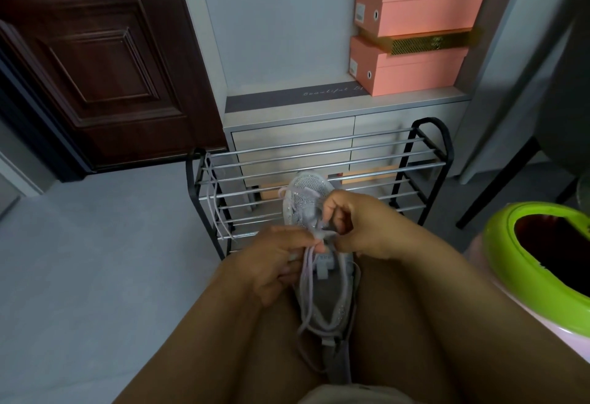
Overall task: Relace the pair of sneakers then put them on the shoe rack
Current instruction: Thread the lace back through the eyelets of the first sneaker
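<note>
Relacing, in front of black metal-rod shoe rack [319,160].
Left hand [274,260], right hand [360,228] pinching lilac lace [308,279] over grey mesh sneaker [322,295], lap-braced for threading.

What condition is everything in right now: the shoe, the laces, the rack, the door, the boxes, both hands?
Sneaker: on the lap, partly laced.
Lace: pinched by both hands.
Spare lace: draped over the rack's left end.
Shoe rack: upright, no shoes on it.
Door: closed.
Pink boxes: stacked, lids on.
Left hand: pinching lace.
Right hand: pinching lace.
</note>
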